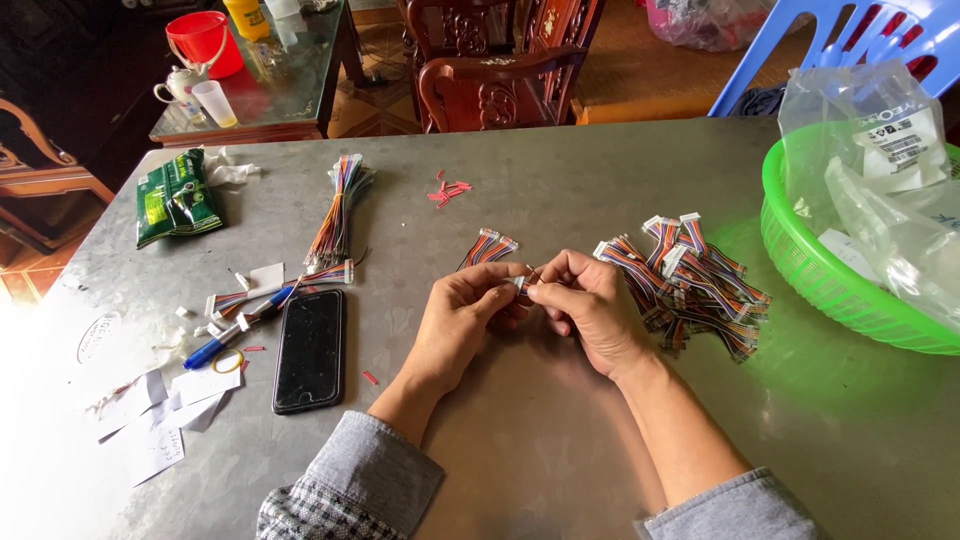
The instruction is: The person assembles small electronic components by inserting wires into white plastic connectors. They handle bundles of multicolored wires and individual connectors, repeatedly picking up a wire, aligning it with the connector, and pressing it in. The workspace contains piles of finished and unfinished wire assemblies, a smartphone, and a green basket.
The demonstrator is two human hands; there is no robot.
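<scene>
**A:** ok so where's your stuff at right now?

**B:** Both your hands are up at the middle of the grey metal bench. Your left hand is curled in, thumb and fingertips pinched on a small white connector, and your right hand is pinched on the same bit from the other side. So neither one is open, they meet right at that connector. The striped ribbon wires coming off it fan out just past your left fingers, lying on the bench.

**A:** and the rest of the cables?

**B:** The pile of short harnesses sits just beside your right hand, almost touching your knuckles. Past that, the green basket with clear plastic bags in it is at the right edge. On your left there's a black phone lying flat, near your left wrist but apart from it, with a blue pen and a couple of loose harnesses next to it. A long wire bundle lies farther back, a few red scraps near it, and a green packet at the far left. Paper slips are scattered on the near left corner.
</scene>
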